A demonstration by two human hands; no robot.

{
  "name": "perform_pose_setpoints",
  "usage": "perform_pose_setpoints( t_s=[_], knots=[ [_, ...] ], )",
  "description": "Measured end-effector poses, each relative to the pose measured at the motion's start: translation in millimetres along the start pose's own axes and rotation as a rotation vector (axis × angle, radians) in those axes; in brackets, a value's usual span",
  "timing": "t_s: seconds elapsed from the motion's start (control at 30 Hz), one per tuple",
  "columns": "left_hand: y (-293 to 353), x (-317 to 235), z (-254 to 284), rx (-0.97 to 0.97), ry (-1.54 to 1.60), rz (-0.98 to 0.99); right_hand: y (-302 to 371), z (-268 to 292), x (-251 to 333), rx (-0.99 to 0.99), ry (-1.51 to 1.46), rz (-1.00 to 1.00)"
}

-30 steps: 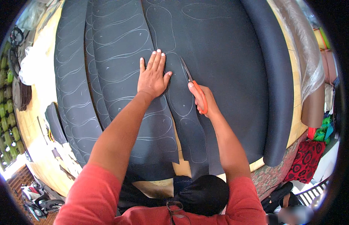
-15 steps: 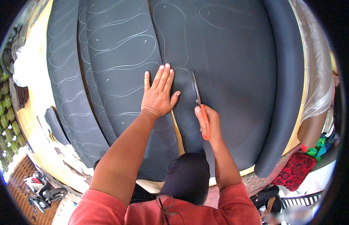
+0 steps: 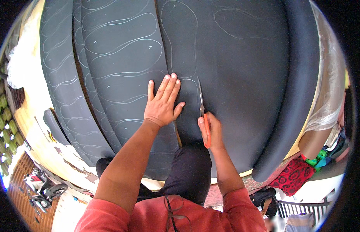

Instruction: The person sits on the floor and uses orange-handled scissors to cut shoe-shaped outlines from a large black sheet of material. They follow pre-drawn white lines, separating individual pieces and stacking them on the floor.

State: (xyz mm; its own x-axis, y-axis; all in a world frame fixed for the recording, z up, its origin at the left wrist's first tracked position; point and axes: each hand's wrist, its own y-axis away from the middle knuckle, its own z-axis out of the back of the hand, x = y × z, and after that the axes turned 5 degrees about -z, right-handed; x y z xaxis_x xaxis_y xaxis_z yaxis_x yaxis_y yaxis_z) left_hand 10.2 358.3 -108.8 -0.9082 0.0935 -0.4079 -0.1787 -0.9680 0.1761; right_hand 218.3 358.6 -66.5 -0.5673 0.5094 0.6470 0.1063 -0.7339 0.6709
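My left hand lies flat, fingers stretched and thumb out to the side, on a dark sheet marked with pale sole-shaped outlines. It rests by the edge where that sheet meets a wider dark sheet. To its right, my right hand is closed round the orange handles of a pair of scissors. The blades point away from me along the side of a drawn outline; their tips are near the outline's far end. Whether the blades are fully closed is hard to see.
My dark-clad knee presses in at the near edge of the sheets. A thick dark roll runs along the right, beside clear plastic wrap. Overlapping marked strips lie at left. A red patterned cloth sits lower right.
The scissors have turned more upright, their handles shifting slightly left with my right hand. My left hand stays flat on the sheet. My knee has moved up and left, and the whole view has shifted slightly.
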Motion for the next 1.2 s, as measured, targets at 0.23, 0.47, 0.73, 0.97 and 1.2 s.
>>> perform_pose_setpoints(
  t_s=[0.23, 0.47, 0.73, 0.97, 1.2],
  knots=[
    [-0.2, -0.4, -0.3, 0.004, -0.015, 0.006, -2.5, -10.9, -5.9, -0.056, -0.036, 0.085],
    [0.7, -0.2, -1.0, -0.004, -0.009, -0.001, -21.0, -17.9, 6.4, -0.101, -0.116, 0.087],
    [-0.8, -0.2, 0.7, -0.007, -0.028, -0.003, -44.7, -29.7, 17.1, -0.140, -0.243, 0.163],
    [-0.3, -1.6, 2.8, 0.007, -0.035, -0.003, -76.1, -33.4, 55.0, -0.191, -0.330, 0.119],
    [-1.4, -2.3, 3.6, 0.038, -0.025, 0.016, -102.5, -27.6, 80.3, -0.181, -0.359, 0.078]
  ],
)
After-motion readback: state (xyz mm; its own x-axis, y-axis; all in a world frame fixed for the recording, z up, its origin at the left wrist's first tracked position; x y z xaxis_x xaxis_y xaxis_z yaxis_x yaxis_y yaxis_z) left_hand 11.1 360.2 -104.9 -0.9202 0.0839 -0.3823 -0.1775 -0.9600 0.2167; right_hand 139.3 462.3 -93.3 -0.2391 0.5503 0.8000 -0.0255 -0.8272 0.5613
